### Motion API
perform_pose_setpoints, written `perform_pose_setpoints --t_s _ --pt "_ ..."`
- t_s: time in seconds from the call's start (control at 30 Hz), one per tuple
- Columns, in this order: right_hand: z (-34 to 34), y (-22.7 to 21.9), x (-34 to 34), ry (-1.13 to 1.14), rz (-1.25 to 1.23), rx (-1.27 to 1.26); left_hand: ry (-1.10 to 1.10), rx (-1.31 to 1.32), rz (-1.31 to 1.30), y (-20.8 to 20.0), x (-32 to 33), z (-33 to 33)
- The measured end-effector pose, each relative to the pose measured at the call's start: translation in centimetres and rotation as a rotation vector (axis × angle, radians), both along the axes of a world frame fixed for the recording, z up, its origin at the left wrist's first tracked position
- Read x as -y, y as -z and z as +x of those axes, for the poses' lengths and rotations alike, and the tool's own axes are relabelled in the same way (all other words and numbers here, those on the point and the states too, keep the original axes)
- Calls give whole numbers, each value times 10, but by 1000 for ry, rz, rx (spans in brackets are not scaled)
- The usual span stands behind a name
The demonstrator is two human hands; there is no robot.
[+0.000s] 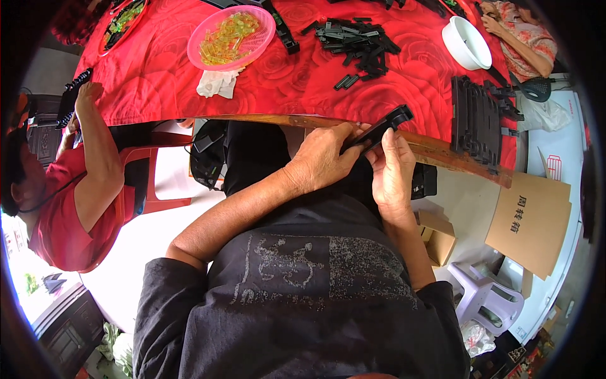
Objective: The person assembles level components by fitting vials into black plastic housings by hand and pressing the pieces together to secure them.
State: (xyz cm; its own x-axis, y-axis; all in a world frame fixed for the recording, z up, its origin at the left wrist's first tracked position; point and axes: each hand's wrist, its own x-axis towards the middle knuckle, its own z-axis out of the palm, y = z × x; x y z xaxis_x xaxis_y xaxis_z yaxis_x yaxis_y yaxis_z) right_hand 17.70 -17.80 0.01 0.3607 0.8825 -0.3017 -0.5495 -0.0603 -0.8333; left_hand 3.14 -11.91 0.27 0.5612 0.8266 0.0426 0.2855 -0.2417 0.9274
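Note:
A long black plastic part (383, 128) with a rounded, hooked end is held between my two hands, just off the table's front edge. My left hand (323, 158) is closed round its lower end, the knuckles turned up. My right hand (392, 165) grips it further along, the thumb lying on its side near the hooked end. The fingertips beneath the part are partly hidden. On the red cloth beyond lies a pile of small black plastic strips (356, 39). A stack of similar black parts (476, 123) lies on the table to the right of my hands.
A pink basket (270, 31) of yellow translucent pieces and a crumpled white tissue (218, 83) lie left on the table. A white bowl (483, 58) stands back right. Someone in red (82, 202) sits left, holding a black part. A cardboard box (530, 221) and plastic stool (483, 294) stand right.

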Motion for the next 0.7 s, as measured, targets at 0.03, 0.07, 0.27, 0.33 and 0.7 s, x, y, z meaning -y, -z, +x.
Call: perform_pose_setpoints --t_s 0.03,0.07,0.27,0.33,0.7 --pt "-7 -7 -1 18 -22 38 -2 -1 0 1 -1 0" --pt "-11 -12 -1 39 -45 77 6 -58 0 1 -2 1" --pt "3 19 6 -21 58 191 1 -179 27 -1 2 3" --pt "-1 12 9 -12 40 162 7 -186 29 0 1 1" --pt "0 3 9 -23 52 121 128 -214 -30 5 4 -8"
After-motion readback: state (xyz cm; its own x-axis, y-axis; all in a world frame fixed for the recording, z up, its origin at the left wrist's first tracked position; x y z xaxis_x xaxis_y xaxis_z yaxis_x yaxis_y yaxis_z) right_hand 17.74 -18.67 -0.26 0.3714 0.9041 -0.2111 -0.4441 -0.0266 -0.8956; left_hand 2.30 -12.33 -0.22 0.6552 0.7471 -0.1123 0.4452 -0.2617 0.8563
